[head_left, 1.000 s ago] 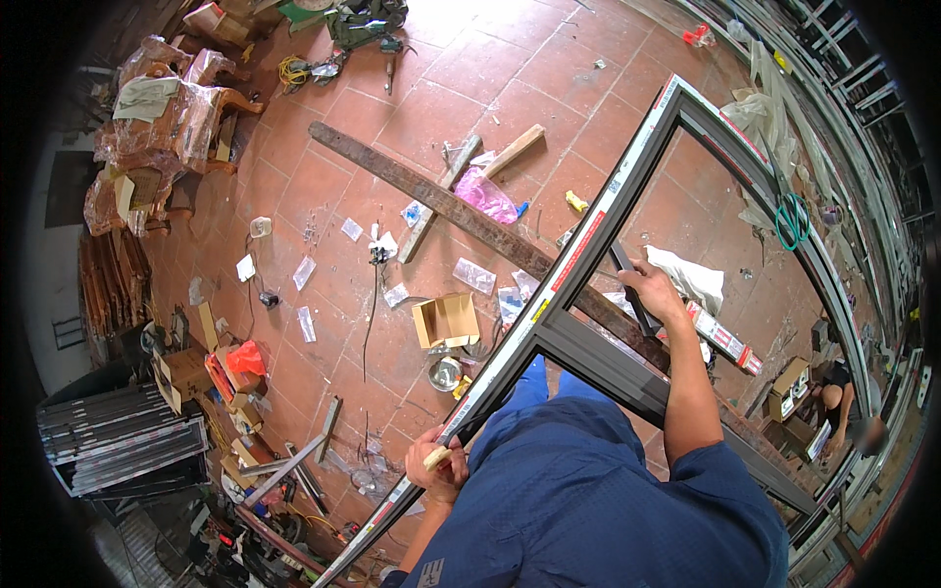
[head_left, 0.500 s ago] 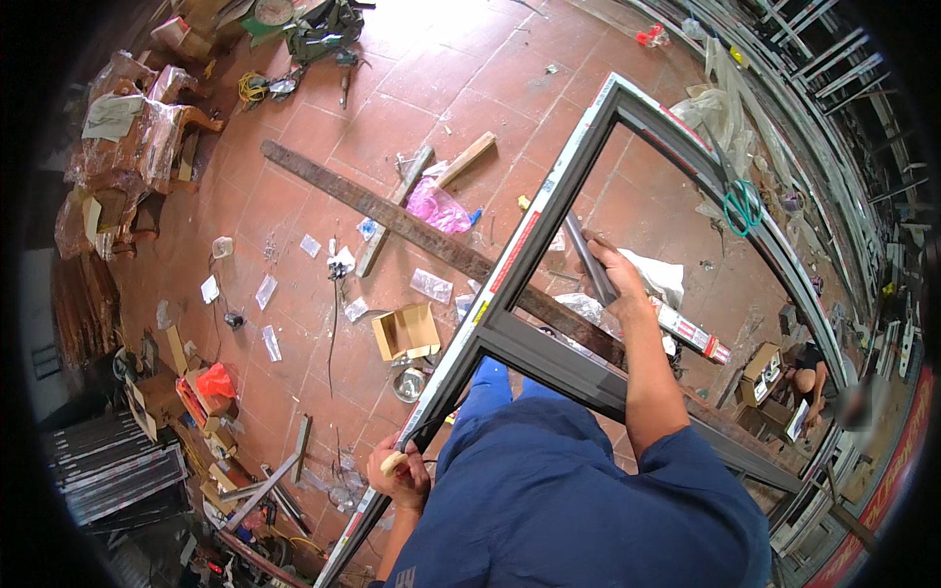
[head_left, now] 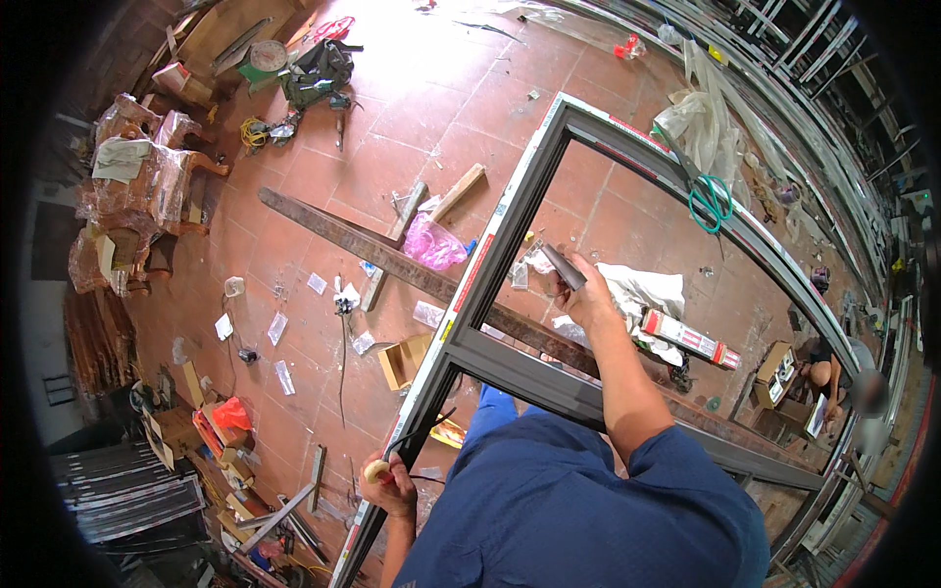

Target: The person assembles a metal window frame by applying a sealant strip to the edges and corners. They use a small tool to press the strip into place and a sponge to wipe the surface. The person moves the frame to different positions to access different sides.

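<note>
**Both hands on a grey window frame over a tiled floor**

Head view, looking down. A large grey metal frame (head_left: 510,235) runs from lower centre up to upper centre, then curves along the right side of the picture; a crossbar (head_left: 549,377) cuts across it at centre.

Left hand (head_left: 392,490), lower centre: closed around a small tool with a pale rounded handle (head_left: 375,472), just beside the frame's left rail. A thin black cord (head_left: 421,431) loops up from it. What kind of tool it is cannot be told.

Right hand (head_left: 588,294), centre right, inside the frame opening: gripping a short dark flat strip (head_left: 564,267), which sticks out up and to the left of the fingers.

The person wears a blue shirt (head_left: 578,510), filling the lower centre.

Surroundings: red tiled floor (head_left: 441,108). A long dark beam (head_left: 363,245) lies diagonally under the frame. Pink plastic bag (head_left: 433,245) just left of the rail, touching the beam. White cloth (head_left: 642,294) and a red-and-white cartridge tube (head_left: 691,341) near the right hand. Small open cardboard box (head_left: 404,361) left of the crossbar. Green cord coil (head_left: 711,201) at upper right.
</note>
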Tool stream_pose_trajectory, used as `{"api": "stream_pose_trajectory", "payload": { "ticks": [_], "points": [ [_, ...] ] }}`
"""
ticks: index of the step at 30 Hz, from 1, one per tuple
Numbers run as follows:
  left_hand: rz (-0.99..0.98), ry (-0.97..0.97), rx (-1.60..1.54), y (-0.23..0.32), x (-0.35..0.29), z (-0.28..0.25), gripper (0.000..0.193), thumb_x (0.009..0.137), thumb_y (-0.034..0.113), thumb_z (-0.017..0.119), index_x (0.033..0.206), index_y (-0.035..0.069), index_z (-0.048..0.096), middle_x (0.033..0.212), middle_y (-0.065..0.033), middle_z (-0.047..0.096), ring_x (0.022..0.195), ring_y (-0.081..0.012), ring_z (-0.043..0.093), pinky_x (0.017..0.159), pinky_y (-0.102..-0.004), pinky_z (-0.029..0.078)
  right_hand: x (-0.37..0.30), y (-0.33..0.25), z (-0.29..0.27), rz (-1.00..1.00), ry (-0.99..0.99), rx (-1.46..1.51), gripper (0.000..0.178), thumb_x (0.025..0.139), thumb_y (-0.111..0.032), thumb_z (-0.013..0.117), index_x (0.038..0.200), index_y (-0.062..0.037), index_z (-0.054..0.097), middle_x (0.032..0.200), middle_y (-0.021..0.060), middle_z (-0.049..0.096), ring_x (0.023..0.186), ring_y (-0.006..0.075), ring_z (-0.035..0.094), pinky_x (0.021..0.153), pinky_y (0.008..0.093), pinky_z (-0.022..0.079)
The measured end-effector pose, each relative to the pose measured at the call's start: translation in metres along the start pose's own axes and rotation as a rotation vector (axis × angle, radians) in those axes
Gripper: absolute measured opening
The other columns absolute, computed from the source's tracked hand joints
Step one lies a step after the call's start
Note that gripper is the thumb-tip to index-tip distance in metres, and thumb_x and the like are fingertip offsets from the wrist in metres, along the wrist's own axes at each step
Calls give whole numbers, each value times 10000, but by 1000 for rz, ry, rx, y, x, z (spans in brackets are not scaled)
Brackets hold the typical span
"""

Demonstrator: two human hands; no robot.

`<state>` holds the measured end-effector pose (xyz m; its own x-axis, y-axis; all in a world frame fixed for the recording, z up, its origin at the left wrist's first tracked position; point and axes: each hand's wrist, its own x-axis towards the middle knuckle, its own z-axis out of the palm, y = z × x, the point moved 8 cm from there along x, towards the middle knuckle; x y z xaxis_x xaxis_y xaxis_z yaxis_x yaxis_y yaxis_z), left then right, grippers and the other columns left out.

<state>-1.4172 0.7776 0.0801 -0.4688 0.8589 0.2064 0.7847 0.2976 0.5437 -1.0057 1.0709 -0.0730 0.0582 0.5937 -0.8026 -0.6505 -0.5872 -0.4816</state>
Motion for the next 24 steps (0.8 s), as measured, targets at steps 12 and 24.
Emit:
{"api": "stream_pose_trajectory", "payload": {
  "ticks": [12, 24],
  "points": [
    [-36, 19, 151, -13, -6, 1, 242, 929, 232, 742, 866, 12, 665, 797, -188, 642, 742, -410, 630, 686, -488, 486, 15, 15, 11, 62, -122, 131, 282, 1004, -476, 638, 1066, -201, 615, 848, 48, 675, 630, 181, 589, 544, 325, 442],
    [-38, 24, 239, -9, -4, 0, 324, 961, 343, 690, 835, 50, 635, 786, -189, 627, 742, -442, 596, 664, -533, 431, 13, 19, 32, 144, -248, 400, 199, 1050, -368, 607, 1135, -189, 597, 961, 94, 725, 674, 197, 602, 573, 347, 469]
  ]
}}
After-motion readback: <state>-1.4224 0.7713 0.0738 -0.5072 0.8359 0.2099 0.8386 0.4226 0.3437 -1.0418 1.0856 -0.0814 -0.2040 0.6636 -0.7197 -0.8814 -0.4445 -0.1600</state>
